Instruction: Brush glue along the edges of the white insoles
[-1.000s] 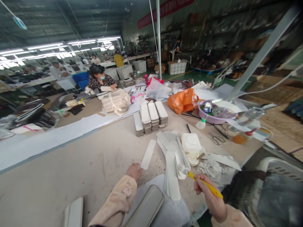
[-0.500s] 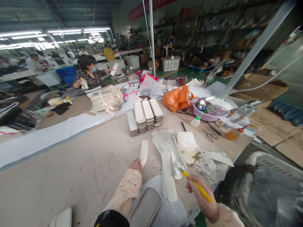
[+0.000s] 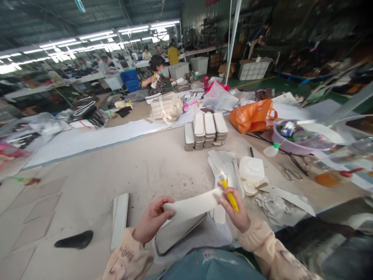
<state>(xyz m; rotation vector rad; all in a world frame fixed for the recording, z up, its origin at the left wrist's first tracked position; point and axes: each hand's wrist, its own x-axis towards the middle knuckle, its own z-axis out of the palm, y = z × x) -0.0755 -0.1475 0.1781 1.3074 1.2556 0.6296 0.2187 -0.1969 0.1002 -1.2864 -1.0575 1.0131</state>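
"The long, flat white strip [image 3: 194, 204] has come nearer: my left hand [image 3: 153, 219] and right hand [image 3: 238, 213] pinch its ends midair; right also grips the yellow-handled brush [image 3: 230, 197]."

"Handling?"

"Likely light, flexible; hold both ends."

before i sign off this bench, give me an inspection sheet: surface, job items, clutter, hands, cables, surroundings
Surface: tan table with dark specks and smudges.
Job's things: pale strip held above the table; yellow-handled brush, white on its bristles; four neighbouring stacks of pale pieces.
Clutter: orange bag, purple basin, scissors, white container.
Hands: left hand pinches one strip end; right hand grips the brush and is at the other end.
Cables: dark cord-like band near the basin; cannot tell if it is a cable.
Surroundings: co-worker in a patterned top across the table; lit benches behind.
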